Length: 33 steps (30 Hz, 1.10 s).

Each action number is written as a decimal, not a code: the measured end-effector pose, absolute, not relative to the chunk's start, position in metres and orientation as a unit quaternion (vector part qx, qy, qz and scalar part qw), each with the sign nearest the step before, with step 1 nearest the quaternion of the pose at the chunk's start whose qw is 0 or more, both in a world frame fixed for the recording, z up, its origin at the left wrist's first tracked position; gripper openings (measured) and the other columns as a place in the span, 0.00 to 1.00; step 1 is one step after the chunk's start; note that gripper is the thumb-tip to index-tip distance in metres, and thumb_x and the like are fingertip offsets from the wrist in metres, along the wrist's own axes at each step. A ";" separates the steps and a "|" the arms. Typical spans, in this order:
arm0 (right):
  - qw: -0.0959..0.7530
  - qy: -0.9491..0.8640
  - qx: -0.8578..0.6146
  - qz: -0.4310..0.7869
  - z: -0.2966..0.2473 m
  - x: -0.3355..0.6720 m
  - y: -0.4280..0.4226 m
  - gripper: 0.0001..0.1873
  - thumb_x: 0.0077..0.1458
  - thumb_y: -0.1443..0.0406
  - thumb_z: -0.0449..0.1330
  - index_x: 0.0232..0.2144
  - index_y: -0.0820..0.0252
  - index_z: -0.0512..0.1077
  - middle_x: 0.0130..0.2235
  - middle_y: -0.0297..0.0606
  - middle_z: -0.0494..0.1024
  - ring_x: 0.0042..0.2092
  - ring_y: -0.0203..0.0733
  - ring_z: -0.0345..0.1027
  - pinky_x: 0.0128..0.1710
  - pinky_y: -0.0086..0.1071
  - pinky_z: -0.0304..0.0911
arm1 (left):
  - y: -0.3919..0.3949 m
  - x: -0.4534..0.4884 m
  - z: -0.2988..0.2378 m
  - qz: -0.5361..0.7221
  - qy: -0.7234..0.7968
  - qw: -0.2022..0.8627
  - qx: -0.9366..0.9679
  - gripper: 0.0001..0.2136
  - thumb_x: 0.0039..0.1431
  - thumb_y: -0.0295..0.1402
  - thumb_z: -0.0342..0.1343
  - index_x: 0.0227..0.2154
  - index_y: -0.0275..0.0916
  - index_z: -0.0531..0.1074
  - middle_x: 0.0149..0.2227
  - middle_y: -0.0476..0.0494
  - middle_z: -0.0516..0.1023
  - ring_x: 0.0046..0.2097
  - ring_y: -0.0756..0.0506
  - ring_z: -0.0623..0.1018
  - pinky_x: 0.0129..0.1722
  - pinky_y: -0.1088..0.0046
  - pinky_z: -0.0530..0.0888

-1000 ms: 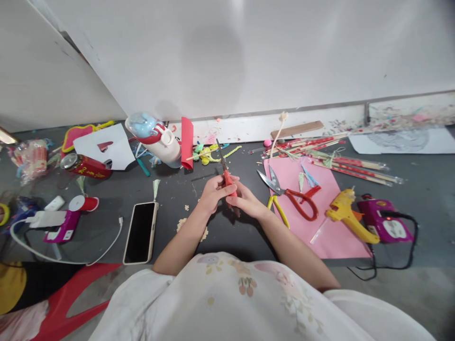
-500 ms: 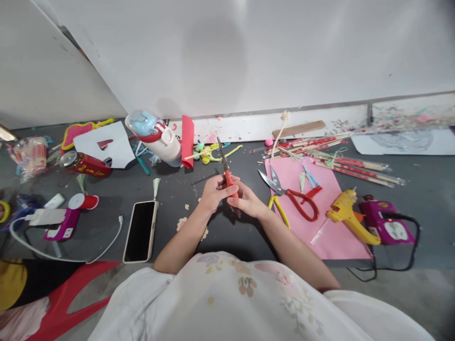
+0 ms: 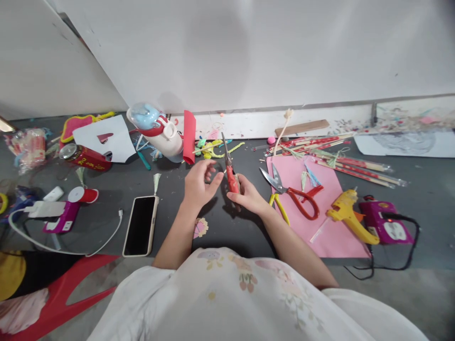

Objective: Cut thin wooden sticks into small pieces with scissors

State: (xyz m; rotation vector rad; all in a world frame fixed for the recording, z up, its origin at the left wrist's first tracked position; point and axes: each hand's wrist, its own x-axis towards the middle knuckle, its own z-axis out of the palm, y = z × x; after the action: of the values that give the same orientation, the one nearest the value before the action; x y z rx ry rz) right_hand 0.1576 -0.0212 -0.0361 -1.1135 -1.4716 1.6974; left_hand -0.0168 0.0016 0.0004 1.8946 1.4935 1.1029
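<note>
My right hand (image 3: 250, 195) grips red-handled long-nose pliers (image 3: 231, 176), their slim grey metal tip pointing away from me over the dark table. My left hand (image 3: 199, 183) is open and apart from the pliers on their left, thumb and fingers spread with nothing in them. Below my left wrist lies a small pink piece with a pale, beaded-looking edge (image 3: 201, 228). Right of my right hand are large red-handled scissors (image 3: 289, 190) with parted blades, and a yellow-handled tool (image 3: 280, 208), partly on pink paper (image 3: 329, 232).
On the left are a phone (image 3: 141, 226), a red can (image 3: 85, 157), a thread spool (image 3: 83, 194) and a water bottle (image 3: 159, 135). A yellow glue gun (image 3: 350, 215) and purple power socket (image 3: 386, 220) are at right. Wrapped sticks (image 3: 355, 168) lie behind, near the wall.
My left hand has let go of the pliers and moved left, its fingers opening. The pliers stay in my right hand. The pink piece with the pale edge now shows more fully.
</note>
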 end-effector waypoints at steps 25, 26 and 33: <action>0.217 -0.675 -0.382 0.593 -0.014 0.155 -0.028 0.25 0.43 0.57 0.65 0.38 0.58 0.56 0.28 0.28 0.61 0.27 0.31 0.54 0.26 0.28 0.54 | 0.013 -0.059 0.002 0.387 0.565 -0.026 0.728 0.08 0.59 0.34 0.51 0.32 0.39 0.74 0.32 0.45 0.78 0.36 0.49 0.77 0.39 0.74 0.71; 0.217 -0.677 -0.379 0.593 -0.015 0.155 -0.029 0.25 0.43 0.57 0.65 0.38 0.58 0.56 0.29 0.28 0.61 0.28 0.32 0.55 0.26 0.28 0.54 | 0.013 -0.060 0.003 0.386 0.563 -0.030 0.730 0.08 0.59 0.34 0.51 0.31 0.39 0.74 0.32 0.45 0.78 0.36 0.49 0.77 0.38 0.74 0.71; 0.217 -0.679 -0.371 0.596 -0.018 0.155 -0.028 0.27 0.44 0.57 0.65 0.41 0.58 0.58 0.29 0.29 0.62 0.27 0.32 0.56 0.26 0.28 0.53 | 0.012 -0.062 0.004 0.375 0.557 -0.036 0.741 0.09 0.60 0.33 0.49 0.32 0.39 0.74 0.32 0.44 0.79 0.36 0.48 0.77 0.39 0.73 0.72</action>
State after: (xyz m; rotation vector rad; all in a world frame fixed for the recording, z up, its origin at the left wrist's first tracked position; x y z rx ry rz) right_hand 0.1555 -0.0281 -0.0178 -1.0284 -1.8801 1.6503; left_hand -0.0621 0.0119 0.0040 2.3826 1.7903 1.2047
